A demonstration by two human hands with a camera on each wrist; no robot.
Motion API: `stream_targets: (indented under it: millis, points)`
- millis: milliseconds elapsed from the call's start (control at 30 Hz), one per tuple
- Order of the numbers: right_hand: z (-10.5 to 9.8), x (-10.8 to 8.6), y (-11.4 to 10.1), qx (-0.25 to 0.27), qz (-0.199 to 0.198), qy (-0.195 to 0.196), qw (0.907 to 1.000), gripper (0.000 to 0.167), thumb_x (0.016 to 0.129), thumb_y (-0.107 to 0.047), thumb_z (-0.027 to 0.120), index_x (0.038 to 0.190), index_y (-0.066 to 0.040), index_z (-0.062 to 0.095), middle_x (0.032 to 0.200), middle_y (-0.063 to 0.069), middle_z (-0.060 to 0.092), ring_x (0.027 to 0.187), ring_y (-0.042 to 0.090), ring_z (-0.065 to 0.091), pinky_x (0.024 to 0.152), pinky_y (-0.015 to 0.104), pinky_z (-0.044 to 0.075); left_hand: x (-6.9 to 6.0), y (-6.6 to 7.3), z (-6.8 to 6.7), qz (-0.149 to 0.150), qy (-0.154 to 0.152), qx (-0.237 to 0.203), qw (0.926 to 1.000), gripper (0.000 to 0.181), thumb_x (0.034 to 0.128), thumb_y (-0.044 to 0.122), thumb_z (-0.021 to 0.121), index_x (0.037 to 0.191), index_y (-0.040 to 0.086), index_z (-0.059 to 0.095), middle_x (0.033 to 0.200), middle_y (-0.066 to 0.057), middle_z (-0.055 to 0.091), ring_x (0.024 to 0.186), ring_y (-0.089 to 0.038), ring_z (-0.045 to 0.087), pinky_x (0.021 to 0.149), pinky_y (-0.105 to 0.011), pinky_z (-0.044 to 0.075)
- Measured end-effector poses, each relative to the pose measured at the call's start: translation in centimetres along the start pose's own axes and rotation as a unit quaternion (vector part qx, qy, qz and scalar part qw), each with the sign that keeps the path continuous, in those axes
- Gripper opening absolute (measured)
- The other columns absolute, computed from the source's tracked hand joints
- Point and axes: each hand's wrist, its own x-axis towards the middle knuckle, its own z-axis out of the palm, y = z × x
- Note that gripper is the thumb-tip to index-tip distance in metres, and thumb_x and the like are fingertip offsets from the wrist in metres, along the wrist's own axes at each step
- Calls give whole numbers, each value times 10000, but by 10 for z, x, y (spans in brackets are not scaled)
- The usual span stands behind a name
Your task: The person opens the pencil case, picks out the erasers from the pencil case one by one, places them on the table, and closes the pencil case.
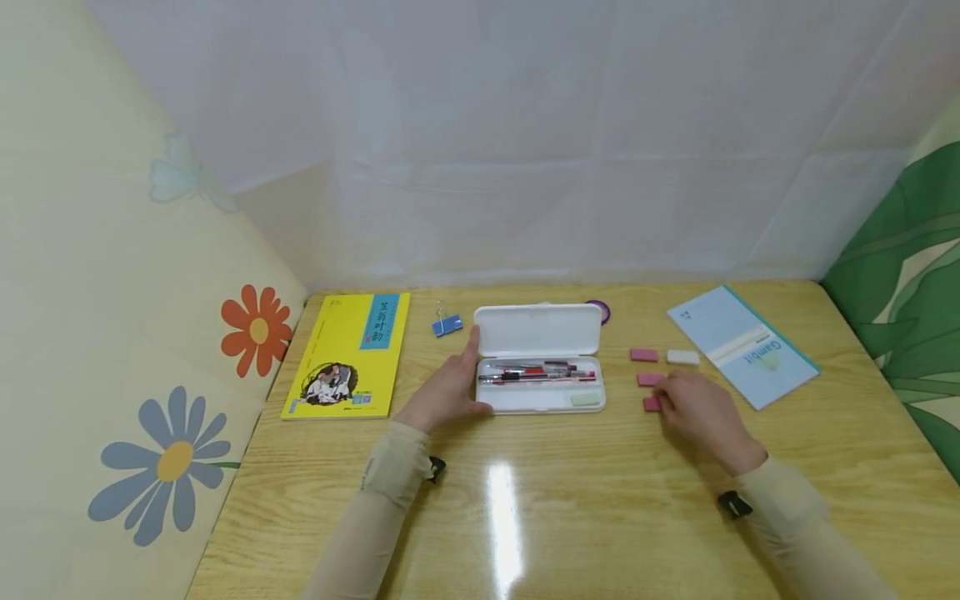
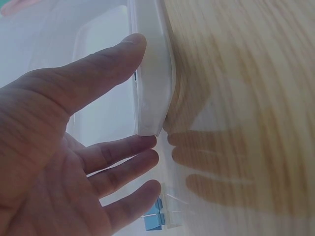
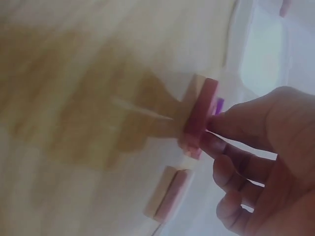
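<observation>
A white pencil case (image 1: 540, 408) lies with its lid (image 1: 537, 330) folded back; pens (image 1: 536, 372) and a pale green eraser (image 1: 586, 400) are inside. At its left end rests my left hand (image 1: 444, 392), the fingers fairly straight and the thumb touching the near side. In the left wrist view, the thumb is against the case wall (image 2: 153, 73). My right hand (image 1: 705, 415) pinches the nearest pink eraser (image 3: 201, 110) by one end with thumb and index finger. Two more pink erasers, a middle one (image 1: 649, 379) and a far one (image 1: 643, 355), lie beyond it, beside a white eraser (image 1: 682, 357).
A yellow book (image 1: 348, 358) lies at the left, with a blue binder clip (image 1: 447, 325) between it and the case. Behind the lid's right corner shows a purple ring-shaped thing (image 1: 606, 312). A light blue notebook (image 1: 742, 346) lies at the right. White cloth hangs behind the table.
</observation>
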Motion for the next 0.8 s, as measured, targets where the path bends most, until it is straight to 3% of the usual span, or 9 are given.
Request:
stream_targets:
  millis: [100,233,333,500,600,800]
  points:
    - [-3,2,-4,-92,-250,246,9993,31,884,-107,730,892,-87,752,729,31,632,638,169,541,526,345,490,0,0,0,-17,-10,6,10000,1351,764,253,906,1628,112,-123,1584,-244,406,1427,-369,465,1215,-463,390]
    - [-8,7,-14,-132,-709,410,9966,102,853,-101,751,951,-75,755,855,64,725,731,205,650,631,379,575,-1,2,0,-36,-5,27,10000,1347,768,262,904,1629,113,-121,1575,-247,417,1418,-373,474,1209,-466,398]
    - [-9,12,-25,66,-990,491,9939,130,858,-74,718,982,-49,751,912,89,755,796,236,695,705,406,599,-2,2,0,-38,7,37,10000,1345,769,265,903,1629,111,-120,1572,-248,422,1414,-374,479,1206,-468,402]
    - [-5,18,-43,460,-1406,653,9868,140,849,-55,734,988,-42,749,909,84,760,816,235,708,711,403,605,-1,0,0,111,77,56,9999,1362,750,257,916,1626,82,-111,1513,-275,482,1363,-380,529,1184,-461,430]
    - [-2,21,-53,435,-1582,561,9849,161,847,-73,751,1008,-61,750,925,78,764,828,234,710,677,385,602,-1,0,0,188,127,62,9997,1367,739,248,923,1624,60,-102,1484,-289,507,1339,-385,549,1172,-461,443]
    - [2,27,-69,100,-1650,6,9862,164,860,-59,746,1021,-89,752,909,41,750,805,199,650,660,330,557,-2,-1,-1,235,111,43,9997,1361,744,239,919,1621,48,-105,1532,-287,454,1371,-389,523,1188,-461,424]
